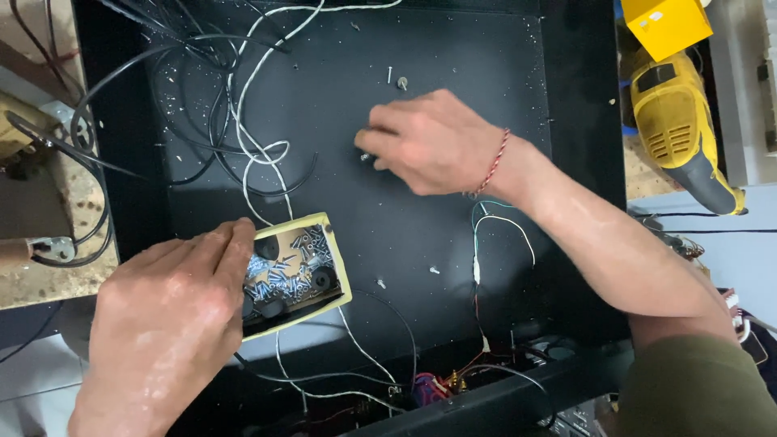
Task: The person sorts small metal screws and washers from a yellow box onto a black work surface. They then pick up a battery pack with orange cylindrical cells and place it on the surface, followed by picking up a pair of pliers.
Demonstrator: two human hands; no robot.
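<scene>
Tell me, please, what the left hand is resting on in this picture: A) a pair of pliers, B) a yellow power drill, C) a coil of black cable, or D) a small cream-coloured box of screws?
D, because the left hand lies with its fingers on the edge of the small box of screws, which sits on the black panel, while the yellow drill lies off to the side.

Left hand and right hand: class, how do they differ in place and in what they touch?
The left hand rests on a small yellow box of screws at the panel's near edge; the right hand reaches to mid-panel, fingertips pinched at something tiny. Only the right wrist wears a red-and-white thread. Both are bare, over the black panel.
</scene>
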